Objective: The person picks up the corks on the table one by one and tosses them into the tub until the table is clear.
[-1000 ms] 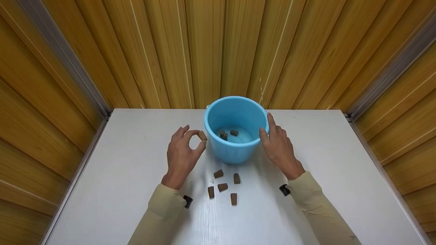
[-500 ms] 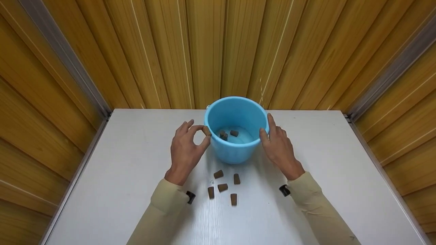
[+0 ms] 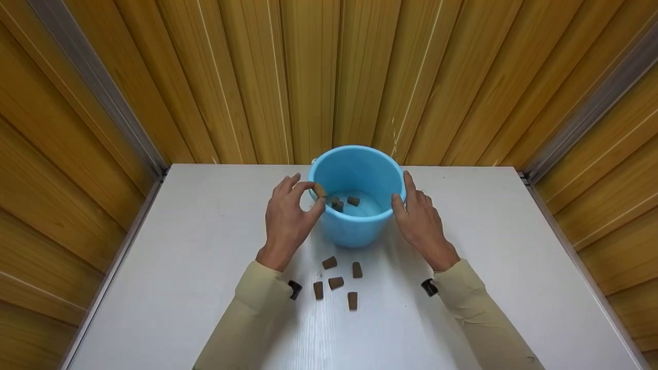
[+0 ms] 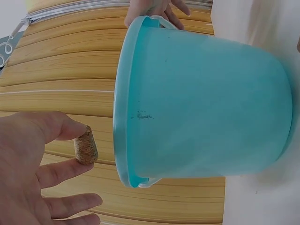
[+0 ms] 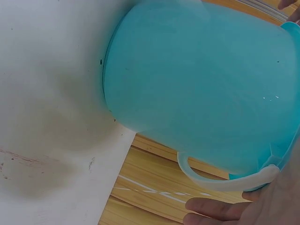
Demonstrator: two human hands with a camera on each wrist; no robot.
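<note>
My left hand (image 3: pixel 288 221) pinches a tapered cork stopper (image 4: pixel 86 147) between thumb and index finger, the other fingers spread. In the head view this cork overlaps the left rim of a light blue bucket (image 3: pixel 349 234); the left wrist view shows it just beyond the bucket's mouth. My right hand (image 3: pixel 424 226) holds the bucket's right rim, thumb toward the inside. The bucket stands upright, with a few corks (image 3: pixel 353 201) on its bottom. Its pale handle (image 5: pixel 225 182) hangs beside my right fingers.
Several more corks (image 3: pixel 336 282) lie scattered on the white table (image 3: pixel 205 288) in front of the bucket, between my forearms. Wood-patterned panels (image 3: pixel 308 77) rise behind the table and on both sides, with grey metal posts at the corners.
My left hand has moved right and slightly away from me, carrying the cork from left of the bucket to over its left rim. The right hand and bucket have stayed put.
</note>
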